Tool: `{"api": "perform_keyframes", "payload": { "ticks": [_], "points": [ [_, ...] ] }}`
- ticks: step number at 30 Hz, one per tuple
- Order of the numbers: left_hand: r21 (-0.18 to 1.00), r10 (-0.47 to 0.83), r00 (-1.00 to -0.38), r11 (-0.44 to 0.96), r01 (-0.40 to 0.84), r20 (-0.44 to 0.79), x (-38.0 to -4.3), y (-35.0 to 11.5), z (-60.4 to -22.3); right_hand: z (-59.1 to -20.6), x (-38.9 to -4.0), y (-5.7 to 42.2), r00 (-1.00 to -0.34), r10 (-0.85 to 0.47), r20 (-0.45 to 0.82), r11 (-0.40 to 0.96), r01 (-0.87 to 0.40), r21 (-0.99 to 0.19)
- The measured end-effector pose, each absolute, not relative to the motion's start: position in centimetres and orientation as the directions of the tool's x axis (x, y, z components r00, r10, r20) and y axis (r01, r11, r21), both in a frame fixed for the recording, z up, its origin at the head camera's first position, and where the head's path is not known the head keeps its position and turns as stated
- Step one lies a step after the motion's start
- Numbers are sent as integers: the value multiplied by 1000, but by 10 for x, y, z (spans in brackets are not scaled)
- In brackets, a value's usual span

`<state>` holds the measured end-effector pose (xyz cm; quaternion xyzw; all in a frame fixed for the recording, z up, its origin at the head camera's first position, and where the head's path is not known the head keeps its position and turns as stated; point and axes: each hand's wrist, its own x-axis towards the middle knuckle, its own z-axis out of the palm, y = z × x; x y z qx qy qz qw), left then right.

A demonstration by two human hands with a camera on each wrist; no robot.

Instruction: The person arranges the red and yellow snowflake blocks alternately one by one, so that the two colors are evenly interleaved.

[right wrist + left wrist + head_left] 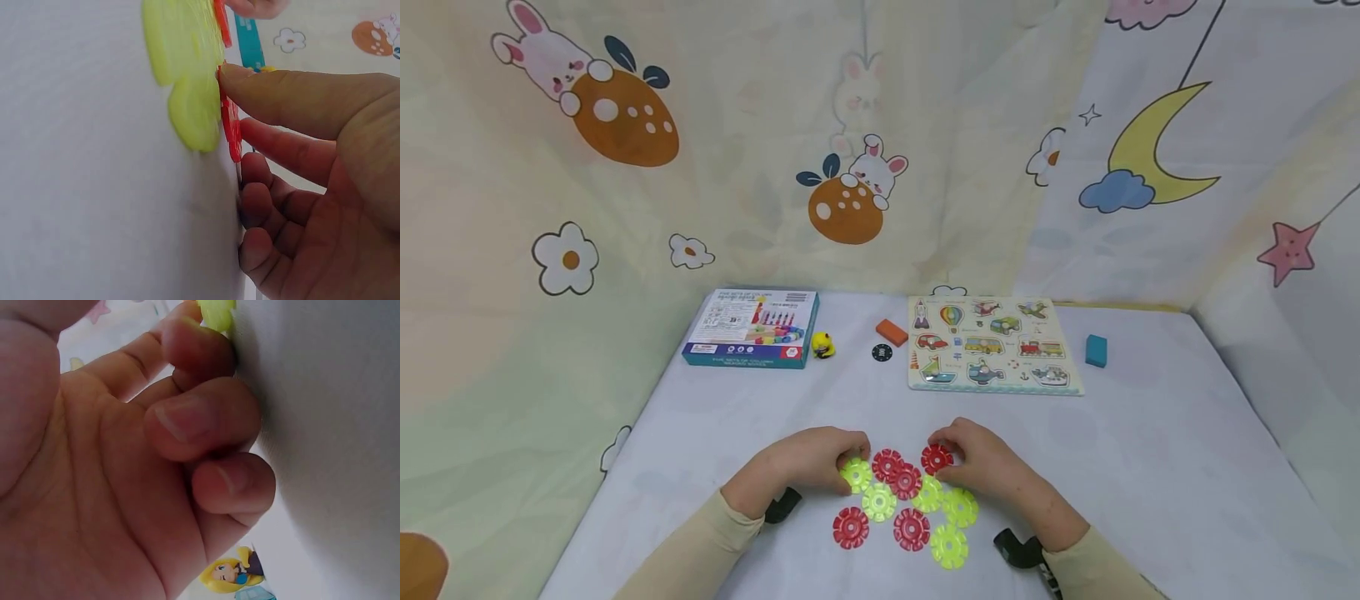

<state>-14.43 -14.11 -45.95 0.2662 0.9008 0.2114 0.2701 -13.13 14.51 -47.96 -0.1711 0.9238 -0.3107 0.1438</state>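
My left hand (811, 460) pinches a yellow-green interlocking disc (856, 475) by its edge, between thumb and finger. In the left wrist view that disc (217, 314) shows only partly past the curled fingers. My right hand (992, 467) holds a red interlocking disc (936, 459) between thumb and index finger, low over the table; the right wrist view shows this red disc (232, 128) edge-on. Between the hands lie two touching red discs (904, 481) and another yellow-green disc (879, 502). Nearer the front are a red disc (851, 527), a second red one (912, 530) and several yellow-green discs (950, 546).
At the back left lies a flat box (748, 329) beside a small yellow figure (823, 345). An orange block (892, 332) and a black round chip (882, 352) sit by a vehicle picture board (996, 346). A blue block (1096, 351) is to its right.
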Motion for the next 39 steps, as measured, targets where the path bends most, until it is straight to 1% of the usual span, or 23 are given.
{"api": "perform_keyframes", "payload": {
  "ticks": [8,15,19,22,25,28,32,35,39],
  "points": [
    [513,562,-736,789,339,-377,-143,-139,-458,-479,-133,143,-908,-378,-179,745,-183,-642],
    [491,520,-789,807,328,-329,-131,-138,-467,-477,-126,145,-896,-352,-270,768,-112,-630],
    [447,531,-793,812,375,-300,-125,-135,-470,-474,-122,146,-891,-364,-271,787,-139,-600],
    [397,556,-779,810,431,-290,-123,-134,-470,-472,-121,146,-881,-386,-273,790,-163,-591],
    [372,580,-760,801,468,-292,-121,-134,-470,-470,-120,147,-867,-411,-282,785,-179,-593],
    [373,602,-745,786,493,-286,-120,-135,-469,-468,-119,147,-858,-434,-275,788,-214,-577],
    [402,634,-729,757,515,-260,-122,-140,-467,-466,-119,149,-847,-457,-270,804,-264,-532],
    [415,633,-744,748,518,-212,-125,-146,-462,-464,-118,150,-838,-478,-265,808,-300,-507],
    [420,580,-803,769,483,-139,-134,-162,-456,-461,-117,150,-831,-497,-248,808,-339,-483]
  ]
}}
